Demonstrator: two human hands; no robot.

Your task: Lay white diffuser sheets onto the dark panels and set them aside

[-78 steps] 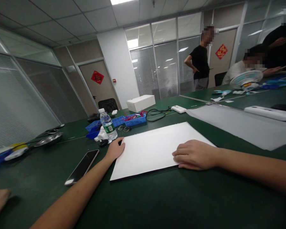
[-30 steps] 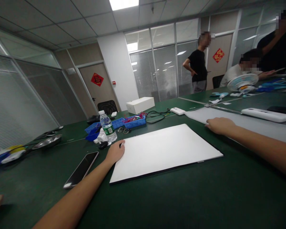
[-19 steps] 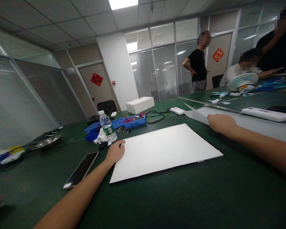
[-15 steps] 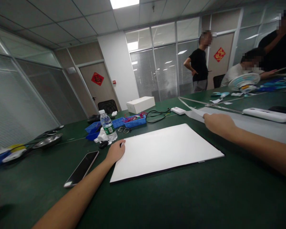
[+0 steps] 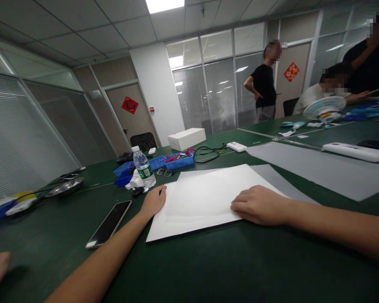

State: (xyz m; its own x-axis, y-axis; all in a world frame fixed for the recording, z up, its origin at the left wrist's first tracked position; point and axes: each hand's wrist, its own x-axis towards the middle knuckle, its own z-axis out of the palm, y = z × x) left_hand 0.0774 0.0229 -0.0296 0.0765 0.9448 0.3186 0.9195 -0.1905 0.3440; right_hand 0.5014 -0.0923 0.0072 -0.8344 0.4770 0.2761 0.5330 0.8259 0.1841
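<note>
The left hand [image 5: 153, 201] lies over the left edge of a white panel [image 5: 158, 229], thumb and fingers slightly parted; whether it clasps that edge or only presses on it, I cannot tell. The right hand [image 5: 260, 205] lies palm down at the panel's near edge, fingers close together and gently curled, touching a thin pale sheet [image 5: 202, 195]; whether it pinches the sheet is hidden. That sheet sits askew on the panel between the hands, its greyish parts jutting past the panel's far edge and out beyond the right hand, over the green tabletop [image 5: 208, 269]. A phone [image 5: 109, 224] lies flat to the left of the left hand, and an upright water bottle [image 5: 143, 168] stands just beyond that hand. Farther off, beyond the right hand, a larger translucent sheet [image 5: 312, 166] lies flat.
</note>
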